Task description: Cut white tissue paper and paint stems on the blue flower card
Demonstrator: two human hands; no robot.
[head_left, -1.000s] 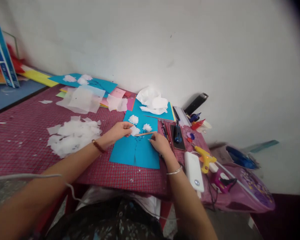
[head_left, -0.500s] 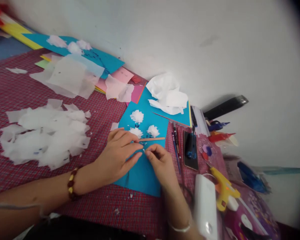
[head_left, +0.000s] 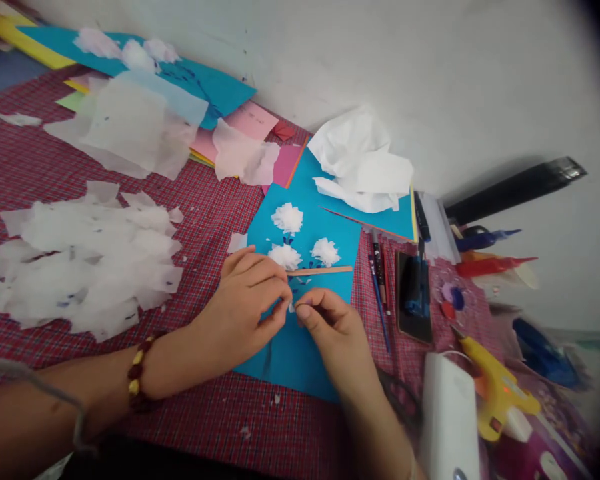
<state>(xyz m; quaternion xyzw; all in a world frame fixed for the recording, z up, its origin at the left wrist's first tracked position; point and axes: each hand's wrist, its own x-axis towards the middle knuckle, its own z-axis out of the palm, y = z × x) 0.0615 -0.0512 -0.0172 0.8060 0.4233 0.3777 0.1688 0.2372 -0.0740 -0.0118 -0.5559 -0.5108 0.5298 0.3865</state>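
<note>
Over a blue sheet of card (head_left: 300,360), my left hand (head_left: 245,300) holds a thin wooden stick (head_left: 325,271) among its fingers, pointing right. Its thumb and index finger have come together close to my right hand (head_left: 333,327). My right thumb and index finger pinch a tiny piece of white tissue paper (head_left: 292,308), mostly hidden by the fingertips. Just beyond the hands, three fluffy white paper flowers (head_left: 287,219) sit on the card, with dark blue painted marks near them.
Left lies a heap of white tissue squares (head_left: 90,260). Crumpled white paper (head_left: 365,160) rests at the back. To the right are paintbrushes (head_left: 380,287), a phone (head_left: 407,320), a yellow glue gun (head_left: 500,387) and a white box-like device (head_left: 449,413). Another flowered blue card (head_left: 230,90) leans against the wall.
My left thumb and index finger have closed together from a wider gap. The view has shifted, so the right-side items sit further right. The stick stays in my left hand.
</note>
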